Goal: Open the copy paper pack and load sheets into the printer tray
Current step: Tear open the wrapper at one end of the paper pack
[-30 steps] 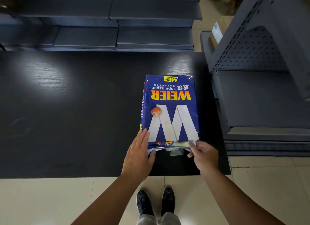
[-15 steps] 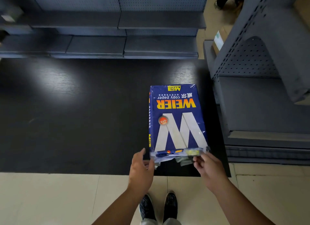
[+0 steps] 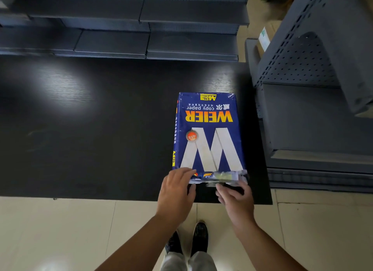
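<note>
on the black table (image 3: 101, 129), near its right front corner, the blue paper pack (image 3: 207, 135) lies flat, long axis pointing away. left hand (image 3: 176, 194) presses its torn near end; right hand (image 3: 235, 200) fingers loosely curled beneath the wrapper.

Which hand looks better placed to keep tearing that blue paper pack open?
Probably the right hand: its fingers sit under the torn wrapper flap at the near end of the copy paper pack. The left hand rests on the pack's near left corner, steadying it.
</note>
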`<control>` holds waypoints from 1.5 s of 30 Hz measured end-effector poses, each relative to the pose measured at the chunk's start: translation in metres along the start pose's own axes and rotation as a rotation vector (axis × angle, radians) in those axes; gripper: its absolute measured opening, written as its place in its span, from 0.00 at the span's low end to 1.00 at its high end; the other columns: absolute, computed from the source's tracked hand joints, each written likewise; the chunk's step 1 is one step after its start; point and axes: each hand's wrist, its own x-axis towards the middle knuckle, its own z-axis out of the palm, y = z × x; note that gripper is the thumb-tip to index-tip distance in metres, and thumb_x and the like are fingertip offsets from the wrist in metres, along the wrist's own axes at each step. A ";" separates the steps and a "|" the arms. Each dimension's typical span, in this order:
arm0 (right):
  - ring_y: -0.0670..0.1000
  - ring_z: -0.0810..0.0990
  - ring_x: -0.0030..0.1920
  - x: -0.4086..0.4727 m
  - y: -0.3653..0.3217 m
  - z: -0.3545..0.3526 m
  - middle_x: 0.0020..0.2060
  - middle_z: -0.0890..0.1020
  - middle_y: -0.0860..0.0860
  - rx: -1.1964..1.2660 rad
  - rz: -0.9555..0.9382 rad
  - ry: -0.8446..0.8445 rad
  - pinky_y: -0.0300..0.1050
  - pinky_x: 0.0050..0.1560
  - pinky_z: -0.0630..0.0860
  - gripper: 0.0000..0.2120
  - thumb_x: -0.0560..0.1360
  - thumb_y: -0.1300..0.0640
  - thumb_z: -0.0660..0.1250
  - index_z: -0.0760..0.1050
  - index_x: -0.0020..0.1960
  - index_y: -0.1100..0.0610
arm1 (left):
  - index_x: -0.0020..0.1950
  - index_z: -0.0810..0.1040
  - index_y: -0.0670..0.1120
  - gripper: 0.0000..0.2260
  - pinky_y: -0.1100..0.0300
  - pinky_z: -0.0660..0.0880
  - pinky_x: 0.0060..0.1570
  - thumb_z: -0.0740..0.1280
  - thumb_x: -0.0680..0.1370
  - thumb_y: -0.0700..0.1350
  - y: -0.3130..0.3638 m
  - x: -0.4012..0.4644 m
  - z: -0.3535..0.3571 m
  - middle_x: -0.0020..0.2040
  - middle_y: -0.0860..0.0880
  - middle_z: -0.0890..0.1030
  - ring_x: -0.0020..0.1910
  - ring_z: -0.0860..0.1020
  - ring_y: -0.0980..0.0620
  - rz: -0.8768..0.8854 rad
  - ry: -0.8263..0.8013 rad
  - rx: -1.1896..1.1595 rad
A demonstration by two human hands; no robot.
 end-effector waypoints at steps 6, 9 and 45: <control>0.51 0.88 0.42 -0.005 0.001 0.005 0.42 0.88 0.54 -0.025 0.005 0.007 0.47 0.48 0.81 0.34 0.71 0.63 0.77 0.64 0.71 0.53 | 0.59 0.77 0.53 0.11 0.58 0.70 0.62 0.63 0.78 0.45 0.011 0.017 0.000 0.57 0.57 0.78 0.59 0.73 0.56 0.114 0.011 0.042; 0.56 0.88 0.43 -0.005 -0.001 0.005 0.42 0.88 0.58 0.088 0.038 0.082 0.46 0.44 0.82 0.23 0.75 0.66 0.68 0.68 0.67 0.56 | 0.60 0.77 0.53 0.11 0.58 0.70 0.60 0.61 0.79 0.45 0.011 0.013 0.002 0.55 0.57 0.79 0.57 0.73 0.55 0.215 -0.039 0.052; 0.47 0.81 0.39 0.056 -0.010 -0.016 0.40 0.83 0.52 -0.383 -0.208 0.168 0.36 0.36 0.72 0.09 0.72 0.61 0.76 0.82 0.50 0.61 | 0.48 0.79 0.51 0.02 0.55 0.72 0.49 0.68 0.76 0.45 0.008 0.005 0.038 0.46 0.53 0.80 0.47 0.75 0.50 0.360 -0.010 0.265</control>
